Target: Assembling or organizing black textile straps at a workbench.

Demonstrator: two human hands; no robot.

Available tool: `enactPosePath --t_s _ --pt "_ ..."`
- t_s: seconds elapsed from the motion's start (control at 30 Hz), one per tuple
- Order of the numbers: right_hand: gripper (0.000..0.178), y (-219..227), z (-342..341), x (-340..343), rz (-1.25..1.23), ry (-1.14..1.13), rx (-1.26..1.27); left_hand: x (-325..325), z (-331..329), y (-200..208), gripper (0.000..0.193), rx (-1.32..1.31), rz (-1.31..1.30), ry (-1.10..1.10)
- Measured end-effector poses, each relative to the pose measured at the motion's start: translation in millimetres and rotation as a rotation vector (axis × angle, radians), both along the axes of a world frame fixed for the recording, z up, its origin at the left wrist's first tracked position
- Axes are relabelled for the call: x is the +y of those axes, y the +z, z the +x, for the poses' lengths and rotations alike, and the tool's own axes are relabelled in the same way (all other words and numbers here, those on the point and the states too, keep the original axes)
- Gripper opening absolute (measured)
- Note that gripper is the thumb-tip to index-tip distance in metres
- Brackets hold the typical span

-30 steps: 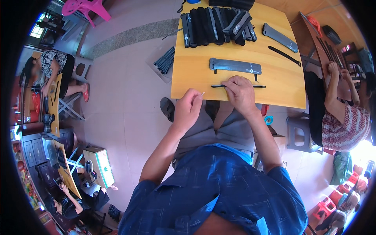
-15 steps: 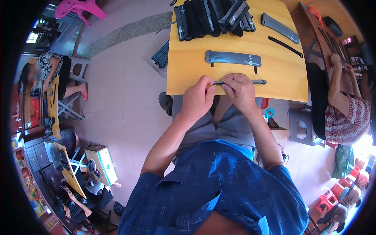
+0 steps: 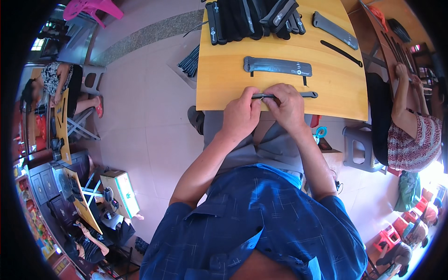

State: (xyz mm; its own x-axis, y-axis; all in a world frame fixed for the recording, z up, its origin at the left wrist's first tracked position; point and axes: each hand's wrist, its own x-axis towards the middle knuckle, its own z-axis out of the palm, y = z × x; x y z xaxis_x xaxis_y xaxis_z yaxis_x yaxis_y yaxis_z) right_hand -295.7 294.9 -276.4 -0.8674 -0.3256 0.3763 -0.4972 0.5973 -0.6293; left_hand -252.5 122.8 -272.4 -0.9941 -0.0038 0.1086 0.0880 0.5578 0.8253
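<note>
Close to the table's front edge, a narrow dark strap [image 3: 310, 94] with a slotted end lies across my fingers. My left hand [image 3: 240, 114] pinches it toward its left end. My right hand [image 3: 288, 108] grips it beside the left, and the slotted end sticks out to the right. The fingertips hide the strap's middle. Just beyond my hands a flat grey pouch-like strip [image 3: 277, 66] with pale printing lies lengthwise, two short black tabs under its near edge.
A pile of black and grey strips [image 3: 254, 21] covers the far left of the wooden table [image 3: 217, 86]. Another grey strip [image 3: 335, 31] and a black strap [image 3: 341, 53] lie at right. A co-worker [image 3: 410, 126] sits at right beside a grey stool [image 3: 359, 148].
My left hand has shifted slightly up and right, closer to the right hand. The strap between my fingers has risen a little; both hands still hold it.
</note>
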Motion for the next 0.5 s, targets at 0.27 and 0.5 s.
enactPosePath --t_s 0.27,0.5 --pt "0.013 -0.3 -1.7 -2.3 0.005 -0.011 0.001 0.0 -4.0 -11.7 0.016 0.013 0.052 0.018" --pt "0.010 -5.6 0.2 -3.5 -0.049 -0.025 0.024 -1.6 -7.5 -18.0 0.022 -0.137 0.214 0.048"
